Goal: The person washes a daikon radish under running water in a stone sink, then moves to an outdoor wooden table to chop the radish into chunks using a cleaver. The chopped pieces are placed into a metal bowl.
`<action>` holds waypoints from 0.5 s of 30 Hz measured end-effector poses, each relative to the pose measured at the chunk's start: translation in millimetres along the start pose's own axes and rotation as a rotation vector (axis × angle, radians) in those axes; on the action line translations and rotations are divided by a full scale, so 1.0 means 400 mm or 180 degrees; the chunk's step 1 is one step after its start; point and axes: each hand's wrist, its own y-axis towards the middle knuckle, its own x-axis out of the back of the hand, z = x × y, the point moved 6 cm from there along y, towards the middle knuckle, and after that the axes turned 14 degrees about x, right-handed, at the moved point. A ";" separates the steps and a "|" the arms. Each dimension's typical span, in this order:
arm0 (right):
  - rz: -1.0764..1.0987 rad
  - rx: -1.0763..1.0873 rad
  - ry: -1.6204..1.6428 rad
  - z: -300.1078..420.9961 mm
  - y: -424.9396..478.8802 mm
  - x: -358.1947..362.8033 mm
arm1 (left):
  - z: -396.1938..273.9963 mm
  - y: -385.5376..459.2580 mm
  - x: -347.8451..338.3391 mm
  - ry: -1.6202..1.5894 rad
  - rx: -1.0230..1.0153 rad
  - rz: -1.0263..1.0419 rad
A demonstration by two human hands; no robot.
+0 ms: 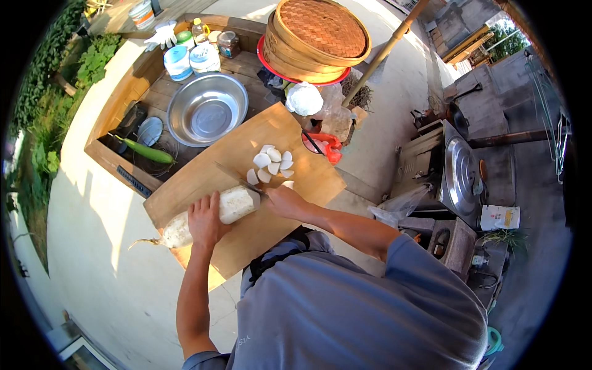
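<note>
A large white radish (237, 204) lies across a wooden board (249, 243), its thin root pointing to the lower left and its cut end to the right. My left hand (206, 219) presses on the middle of it, fingers over the top. My right hand (283, 200) grips a kitchen knife (233, 174) by the handle; the blade points up and left, at the radish's cut end. Several white radish chunks (274, 162) lie in a loose group beyond the knife. One more piece (288, 184) sits just behind my right hand, partly hidden.
Beyond the board stands a steel basin (208, 110), with tubs (177, 62) and jars behind it. A green gourd (149, 151) lies at the left. Stacked bamboo steamers (300, 55) rest on a red tray. A bamboo pole (384, 53) rises near them, and a stove with a metal lid (462, 175) is at the right.
</note>
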 end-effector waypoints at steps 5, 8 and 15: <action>0.0002 -0.0320 0.0409 0.060 -0.082 0.099 | -0.001 -0.018 -0.009 0.0016 0.0206 -0.0191; 0.0069 -0.0332 0.0459 0.097 -0.116 0.154 | -0.005 -0.026 -0.010 -0.0011 0.0413 -0.0350; 0.0202 -0.0460 0.0445 0.122 -0.121 0.119 | -0.004 -0.020 -0.011 0.0046 0.0580 -0.0298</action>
